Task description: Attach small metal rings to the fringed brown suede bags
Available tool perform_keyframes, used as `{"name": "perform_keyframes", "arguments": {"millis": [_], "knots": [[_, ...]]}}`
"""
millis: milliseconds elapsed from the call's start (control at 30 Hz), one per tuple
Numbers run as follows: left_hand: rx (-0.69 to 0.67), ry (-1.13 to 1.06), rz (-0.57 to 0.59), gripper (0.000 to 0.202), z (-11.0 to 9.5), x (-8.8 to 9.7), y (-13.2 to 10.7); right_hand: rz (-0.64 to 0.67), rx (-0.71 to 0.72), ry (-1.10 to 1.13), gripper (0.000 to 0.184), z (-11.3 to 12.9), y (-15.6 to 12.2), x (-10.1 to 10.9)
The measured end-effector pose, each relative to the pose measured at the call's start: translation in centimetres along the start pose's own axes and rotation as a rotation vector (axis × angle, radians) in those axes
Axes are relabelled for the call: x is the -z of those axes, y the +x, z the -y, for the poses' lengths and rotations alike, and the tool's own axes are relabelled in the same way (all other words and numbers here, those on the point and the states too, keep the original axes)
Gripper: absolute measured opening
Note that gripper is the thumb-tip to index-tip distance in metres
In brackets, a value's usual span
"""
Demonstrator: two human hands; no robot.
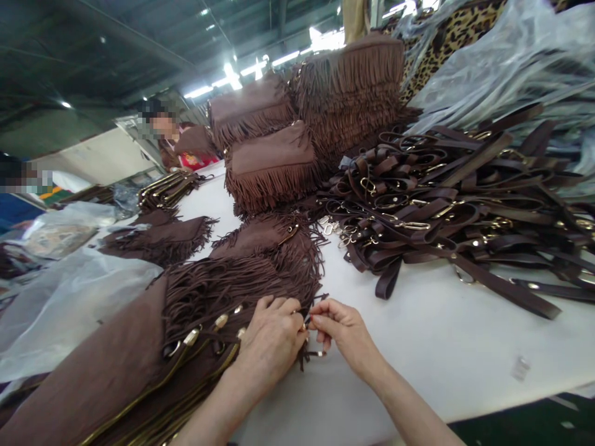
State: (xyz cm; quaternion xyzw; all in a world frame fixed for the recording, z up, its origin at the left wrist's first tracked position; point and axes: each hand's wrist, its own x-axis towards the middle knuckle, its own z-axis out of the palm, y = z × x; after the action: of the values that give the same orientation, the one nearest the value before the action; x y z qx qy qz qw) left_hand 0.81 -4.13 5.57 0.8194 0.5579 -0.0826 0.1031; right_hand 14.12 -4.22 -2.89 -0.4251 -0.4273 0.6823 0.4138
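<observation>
A brown fringed bag [97, 365] lies at the front left, its zips with gold-coloured pulls turned towards me. My left hand [274, 331] is closed over the end of the bag, fingers curled round its fringed edge. Close beside it, my right hand [344, 334] pinches with thumb and fingertips at a small piece by the bag's corner. That piece is mostly hidden between the fingertips, with a bit of metal showing. Just below the hands, a thin dark strip with a metal end [318, 354] hangs over the table.
Dark brown straps with gold-coloured clasps [437, 217] heap up at right on the white table [418, 359]. Stacked fringed bags [274, 155] stand behind. Plastic sheeting [79, 303] lies at left. A person [186, 142] is across the table; another is at the far left edge.
</observation>
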Motion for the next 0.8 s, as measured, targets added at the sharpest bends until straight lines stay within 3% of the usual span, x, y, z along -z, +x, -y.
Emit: {"name": "perform_keyframes", "arguments": {"millis": [200, 333, 567, 700, 800], "knots": [[0.002, 0.006, -0.021, 0.015, 0.0, 0.0, 0.0, 0.014, -0.075, -0.169, 0.026, -2.4, -2.8, 1.3], [0.005, 0.019, -0.026, 0.014, -0.2, 0.2, -0.2, 0.048, -0.129, -0.116, 0.031, -2.7, -3.6, 1.1], [-0.036, 0.048, -0.044, 0.013, -0.1, 0.2, -0.4, -0.002, -0.150, -0.039, 0.027, -2.4, -3.9, 0.6], [-0.177, 0.140, -0.010, 0.019, 0.1, 0.0, -0.7, -0.069, -0.092, -0.042, 0.028, -2.6, -3.7, 0.2], [-0.264, 0.194, 0.024, 0.008, 0.1, -0.3, -0.7, -0.076, -0.023, -0.065, 0.025, -2.6, -3.1, -0.1]]}}
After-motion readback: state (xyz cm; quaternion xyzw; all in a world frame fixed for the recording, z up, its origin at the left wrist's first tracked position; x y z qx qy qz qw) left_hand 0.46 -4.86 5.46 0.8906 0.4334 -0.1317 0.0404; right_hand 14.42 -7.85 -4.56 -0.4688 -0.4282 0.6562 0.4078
